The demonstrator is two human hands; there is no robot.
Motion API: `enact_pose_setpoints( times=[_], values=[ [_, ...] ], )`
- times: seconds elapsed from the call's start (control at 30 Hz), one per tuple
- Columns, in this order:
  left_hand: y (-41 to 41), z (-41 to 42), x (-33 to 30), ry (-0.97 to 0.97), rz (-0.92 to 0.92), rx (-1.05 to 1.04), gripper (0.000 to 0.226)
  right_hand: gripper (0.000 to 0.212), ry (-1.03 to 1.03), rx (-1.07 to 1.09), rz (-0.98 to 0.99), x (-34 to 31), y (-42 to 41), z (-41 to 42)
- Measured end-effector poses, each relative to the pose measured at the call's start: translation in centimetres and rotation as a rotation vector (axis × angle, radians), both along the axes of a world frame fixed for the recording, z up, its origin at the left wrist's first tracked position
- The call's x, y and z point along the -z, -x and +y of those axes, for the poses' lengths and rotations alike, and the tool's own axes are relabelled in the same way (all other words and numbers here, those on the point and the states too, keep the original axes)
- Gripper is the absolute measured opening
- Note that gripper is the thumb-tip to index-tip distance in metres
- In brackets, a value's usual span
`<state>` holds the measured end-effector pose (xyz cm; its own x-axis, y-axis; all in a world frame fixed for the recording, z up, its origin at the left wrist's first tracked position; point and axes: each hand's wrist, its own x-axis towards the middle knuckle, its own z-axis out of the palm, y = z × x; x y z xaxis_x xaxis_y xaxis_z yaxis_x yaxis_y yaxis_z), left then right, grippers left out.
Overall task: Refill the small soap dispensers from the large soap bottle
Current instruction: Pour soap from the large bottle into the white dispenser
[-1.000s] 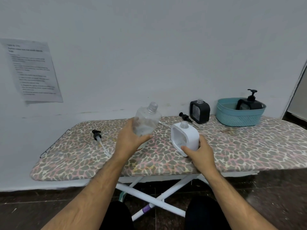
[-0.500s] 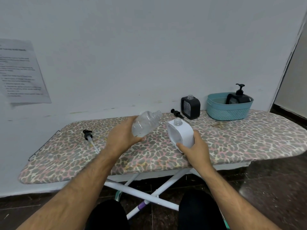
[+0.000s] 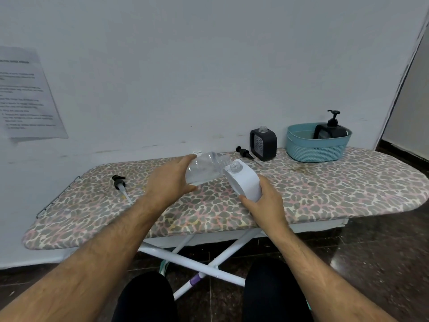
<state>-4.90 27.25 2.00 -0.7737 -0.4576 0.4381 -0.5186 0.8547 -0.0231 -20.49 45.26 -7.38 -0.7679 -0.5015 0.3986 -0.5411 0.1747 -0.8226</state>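
Head view: we see the ironing board (image 3: 325, 196) carrying the work near its front edge. Since a second ago the large soap bottle (image 3: 204, 169) has tipped from raised to nearly level, its open neck now at the mouth of the white dispenser (image 3: 246, 182); we judge pouring is beginning. Our left hand (image 3: 169, 182) wraps the bottle's base, forearm reaching forward. Our right hand (image 3: 267, 201) grips the dispenser's lower corner, tilting it leftward.

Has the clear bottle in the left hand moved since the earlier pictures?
Yes. The clear bottle has tipped from near upright to almost level, its open mouth swung right to the neck of the white dispenser, judged against the ironing board.
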Motion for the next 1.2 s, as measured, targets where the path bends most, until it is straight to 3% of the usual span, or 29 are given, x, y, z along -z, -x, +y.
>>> enact_pose_setpoints(
  times=[1.2],
  values=[
    [2.6,1.8,-2.5,0.075,-0.129,-0.018,0.087,0.062,-0.009,-0.030,-0.131,0.2,1.4,0.9]
  ],
)
